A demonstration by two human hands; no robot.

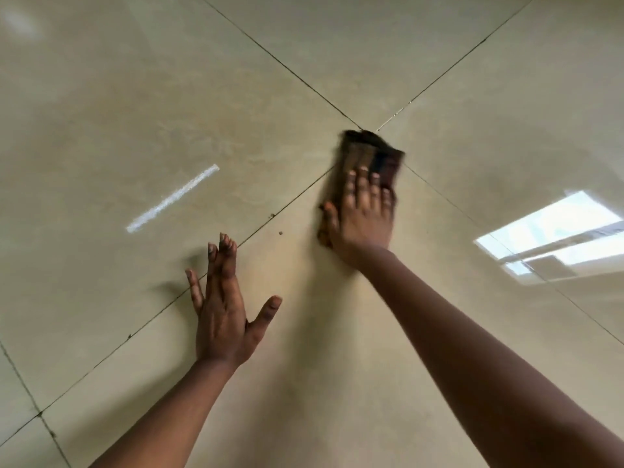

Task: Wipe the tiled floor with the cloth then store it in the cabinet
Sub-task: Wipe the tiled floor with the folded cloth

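The cloth [368, 163] is lying at the tile joint crossing. Left hand [223, 298] is resting on the tiled floor [101, 113], fingers spread, probably bracing. Right hand [363, 217] is pressing it flat, fingers straight and close together, for wiping.

2 forearms are showing in the head view, both bare from wrist to the frame edge w/ no sleeve, cuff or glove showing. The left hand [221, 312] and right hand [363, 221] are wearing no rings, watch or bands. Nails are looking short & unpainted; the right hand is appearing slightly blurred, so finer detail there isn't readable.
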